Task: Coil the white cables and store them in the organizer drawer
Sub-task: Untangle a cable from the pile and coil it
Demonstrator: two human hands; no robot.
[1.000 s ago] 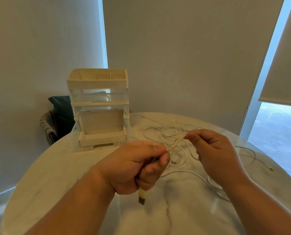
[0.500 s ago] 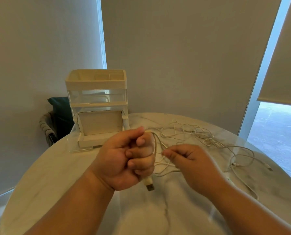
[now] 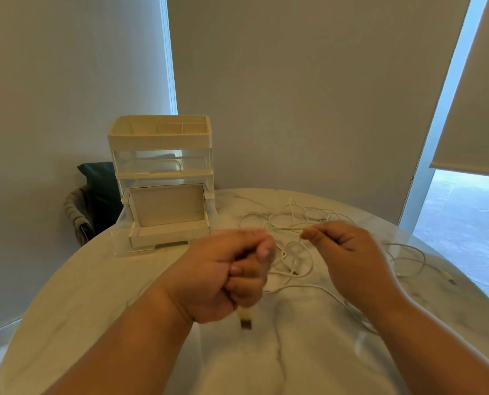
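left hand (image 3: 223,277): grip fisted round white cables (image 3: 291,220), usb plug (image 3: 246,320) at its 6 o'clock. right hand (image 3: 348,255): grip pinching a strand. organizer drawer (image 3: 168,233): open, 11 o'clock on bench (image 3: 95,295).

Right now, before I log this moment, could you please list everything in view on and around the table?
round white marble table: one, white with grey veins, fills the foreground.
cream and clear plastic desk organizer: one, far left part of the table.
bottom drawer: one, cream, pulled open at the organizer's base.
tangled white cables: count unclear, white, loose on the table right of the organizer.
USB plug: one, white and metal, sticking out below the left fist.
dark green cushion: one, behind the table, left.
beige roller blind: one, partly raised, upper right.
left hand: one, fist gripping a cable end.
right hand: one, pinching a cable strand.
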